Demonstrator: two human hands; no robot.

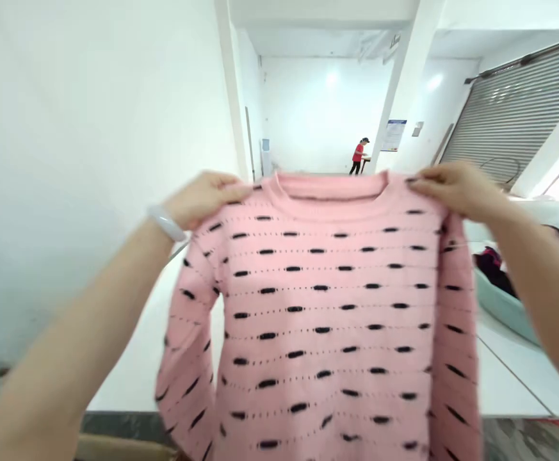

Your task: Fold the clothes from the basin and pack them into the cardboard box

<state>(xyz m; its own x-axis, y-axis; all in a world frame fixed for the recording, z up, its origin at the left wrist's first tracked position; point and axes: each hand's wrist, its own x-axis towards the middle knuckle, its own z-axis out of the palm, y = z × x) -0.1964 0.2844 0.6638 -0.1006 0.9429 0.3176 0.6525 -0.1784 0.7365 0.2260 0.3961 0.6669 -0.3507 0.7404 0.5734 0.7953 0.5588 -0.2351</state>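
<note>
A pink knitted sweater (330,301) with black dashes hangs upright in front of me, its round collar at the top and both sleeves drooping at the sides. My left hand (212,197) pinches it at the shoulder on the left; a pale band (166,222) circles that wrist. At the opposite shoulder, my right hand (459,187) grips the knit, slightly blurred. The lower hem falls outside the view.
Behind the sweater spreads a white table (135,365). On its right stands a pale green basin (510,304) with dark cloth (493,269) in it. Far back, a person in a red top (358,153) stands at a small table. A roller shutter (519,109) is at right.
</note>
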